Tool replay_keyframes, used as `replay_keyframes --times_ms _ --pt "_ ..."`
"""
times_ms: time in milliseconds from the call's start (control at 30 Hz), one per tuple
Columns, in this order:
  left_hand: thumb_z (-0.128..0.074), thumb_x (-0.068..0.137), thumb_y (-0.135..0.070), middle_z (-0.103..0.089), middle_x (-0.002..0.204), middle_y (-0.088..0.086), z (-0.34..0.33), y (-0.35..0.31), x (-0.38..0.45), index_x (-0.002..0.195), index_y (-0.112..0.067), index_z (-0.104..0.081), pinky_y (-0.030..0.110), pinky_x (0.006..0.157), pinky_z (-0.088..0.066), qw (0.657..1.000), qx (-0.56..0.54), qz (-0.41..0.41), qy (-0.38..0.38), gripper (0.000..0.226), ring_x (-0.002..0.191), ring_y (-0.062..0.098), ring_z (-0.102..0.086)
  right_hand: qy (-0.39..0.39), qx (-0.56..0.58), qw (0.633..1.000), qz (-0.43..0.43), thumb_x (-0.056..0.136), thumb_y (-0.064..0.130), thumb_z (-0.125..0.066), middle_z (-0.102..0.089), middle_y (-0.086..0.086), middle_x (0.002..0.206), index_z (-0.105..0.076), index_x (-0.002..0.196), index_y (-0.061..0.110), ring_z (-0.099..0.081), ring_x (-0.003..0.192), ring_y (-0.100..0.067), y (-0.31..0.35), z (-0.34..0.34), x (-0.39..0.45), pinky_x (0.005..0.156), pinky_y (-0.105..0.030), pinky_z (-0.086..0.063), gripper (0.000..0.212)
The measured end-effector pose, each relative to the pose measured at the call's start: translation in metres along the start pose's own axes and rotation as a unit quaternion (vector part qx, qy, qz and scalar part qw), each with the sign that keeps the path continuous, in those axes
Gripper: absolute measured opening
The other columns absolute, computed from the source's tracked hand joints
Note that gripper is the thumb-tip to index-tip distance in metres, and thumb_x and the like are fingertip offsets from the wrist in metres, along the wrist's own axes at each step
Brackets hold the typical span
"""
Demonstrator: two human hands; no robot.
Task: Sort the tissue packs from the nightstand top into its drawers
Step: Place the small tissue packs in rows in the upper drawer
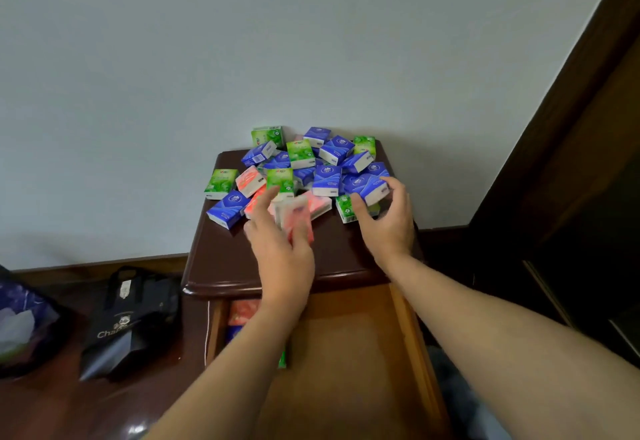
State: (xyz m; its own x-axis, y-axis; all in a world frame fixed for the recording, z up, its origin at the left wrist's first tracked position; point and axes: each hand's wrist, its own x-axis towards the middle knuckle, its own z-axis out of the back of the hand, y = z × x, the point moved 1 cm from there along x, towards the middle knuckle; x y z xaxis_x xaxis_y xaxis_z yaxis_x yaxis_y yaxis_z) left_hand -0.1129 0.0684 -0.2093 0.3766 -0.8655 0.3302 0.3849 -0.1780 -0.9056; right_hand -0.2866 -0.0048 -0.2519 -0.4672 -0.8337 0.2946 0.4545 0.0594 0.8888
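A heap of several blue, green and pink tissue packs (301, 162) covers the back half of the dark wooden nightstand top (221, 259). My left hand (280, 249) is over the front of the heap and grips a blurred pink pack (298, 217). My right hand (388, 221) is at the heap's right side, with thumb and fingers closed around a blue pack (367, 188) that lies over a green one (346, 209). Below the top, the upper drawer (349, 342) is pulled out; pink, blue and green packs (242, 315) show at its left, partly hidden by my left forearm.
A black paper bag (128, 318) lies on the dark floor to the left of the nightstand, and a blue bag with white contents (20, 321) sits at the far left edge. A dark wooden frame (561, 169) rises on the right. A pale wall is behind.
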Motion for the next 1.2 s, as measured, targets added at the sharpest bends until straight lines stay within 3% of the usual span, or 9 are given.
replay_keyframes --times_ms 133,267,400,533,667,800,900,1033,1200 --pt "-0.062 0.102 -0.016 -0.039 0.122 -0.012 0.039 0.015 -0.047 0.130 -0.050 -0.047 0.030 0.093 -0.051 0.995 -0.024 0.101 -0.005 0.047 0.108 0.012 -0.057 0.029 0.179 0.980 -0.086 0.087 0.034 -0.082 -0.072 0.002 0.120 -0.049 0.130 0.031 -0.073 0.101 -0.016 0.013 0.020 -0.016 0.092 -0.042 -0.060 0.054" --pt "-0.072 0.096 -0.015 -0.051 0.125 -0.007 0.072 0.032 -0.079 0.123 -0.050 -0.047 0.036 0.089 -0.061 0.984 -0.056 0.166 -0.009 0.051 0.113 0.017 -0.063 0.082 0.247 0.958 -0.120 0.083 0.003 -0.078 -0.072 -0.010 0.113 -0.044 0.117 0.028 -0.075 0.092 -0.022 0.030 0.037 -0.065 0.070 -0.031 -0.062 0.054" --pt "-0.081 0.087 -0.005 -0.061 0.120 -0.002 0.103 0.044 -0.103 0.125 -0.043 -0.044 0.025 0.078 -0.061 0.979 -0.103 0.176 -0.020 0.066 0.108 0.015 -0.067 0.146 0.301 0.914 -0.229 0.085 0.010 -0.084 -0.072 -0.014 0.101 -0.044 0.108 0.018 -0.077 0.075 -0.024 0.035 0.040 -0.132 0.063 -0.031 -0.062 0.047" --pt "-0.078 0.088 -0.005 -0.064 0.118 -0.003 0.133 0.057 -0.118 0.129 -0.039 -0.043 0.021 0.075 -0.059 0.975 -0.093 0.193 -0.057 0.064 0.101 0.007 -0.069 0.259 0.166 0.902 -0.303 0.078 0.026 -0.092 -0.074 -0.006 0.107 -0.053 0.112 0.019 -0.076 0.090 -0.020 0.029 0.028 -0.189 0.062 -0.028 -0.055 0.052" --pt "-0.074 0.091 -0.007 -0.063 0.116 -0.010 0.156 0.070 -0.126 0.129 -0.038 -0.044 0.005 0.071 -0.049 0.975 -0.067 0.188 -0.095 0.058 0.101 0.002 -0.066 0.415 0.073 0.859 -0.291 0.084 0.019 -0.087 -0.079 -0.007 0.105 -0.071 0.106 0.017 -0.075 0.087 -0.015 0.027 0.004 -0.232 0.066 -0.022 -0.055 0.027" --pt "-0.072 0.093 -0.005 -0.061 0.118 -0.009 0.165 0.087 -0.136 0.129 -0.037 -0.043 0.003 0.070 -0.049 0.969 -0.069 0.209 -0.109 0.056 0.104 0.008 -0.064 0.446 0.020 0.832 -0.328 0.090 0.019 -0.081 -0.079 -0.009 0.106 -0.073 0.108 0.011 -0.072 0.083 -0.017 0.024 -0.020 -0.261 0.064 -0.025 -0.054 0.021" --pt "-0.072 0.093 -0.006 -0.060 0.117 -0.007 0.169 0.095 -0.137 0.127 -0.037 -0.042 0.003 0.070 -0.048 0.964 -0.083 0.212 -0.140 0.055 0.103 0.011 -0.065 0.474 -0.043 0.814 -0.332 0.086 0.009 -0.083 -0.077 -0.015 0.113 -0.070 0.119 0.003 -0.074 0.097 -0.027 0.019 -0.036 -0.271 0.081 -0.038 -0.060 0.035" --pt "-0.071 0.093 -0.006 -0.059 0.119 -0.007 0.172 0.099 -0.136 0.128 -0.037 -0.042 0.008 0.072 -0.052 0.958 -0.110 0.219 -0.153 0.055 0.105 0.011 -0.065 0.443 -0.067 0.830 -0.332 0.078 0.001 -0.087 -0.075 -0.018 0.105 -0.068 0.118 -0.005 -0.069 0.075 -0.023 0.014 -0.052 -0.281 0.067 -0.030 -0.058 0.045" --pt "-0.072 0.094 -0.007 -0.057 0.120 -0.010 0.171 0.098 -0.136 0.127 -0.039 -0.042 0.005 0.065 -0.051 0.955 -0.132 0.229 -0.138 0.055 0.105 0.004 -0.065 0.381 -0.101 0.858 -0.330 0.072 0.015 -0.095 -0.079 -0.011 0.100 -0.080 0.096 0.005 -0.076 0.095 -0.025 0.008 -0.063 -0.282 0.093 -0.039 -0.060 0.030"
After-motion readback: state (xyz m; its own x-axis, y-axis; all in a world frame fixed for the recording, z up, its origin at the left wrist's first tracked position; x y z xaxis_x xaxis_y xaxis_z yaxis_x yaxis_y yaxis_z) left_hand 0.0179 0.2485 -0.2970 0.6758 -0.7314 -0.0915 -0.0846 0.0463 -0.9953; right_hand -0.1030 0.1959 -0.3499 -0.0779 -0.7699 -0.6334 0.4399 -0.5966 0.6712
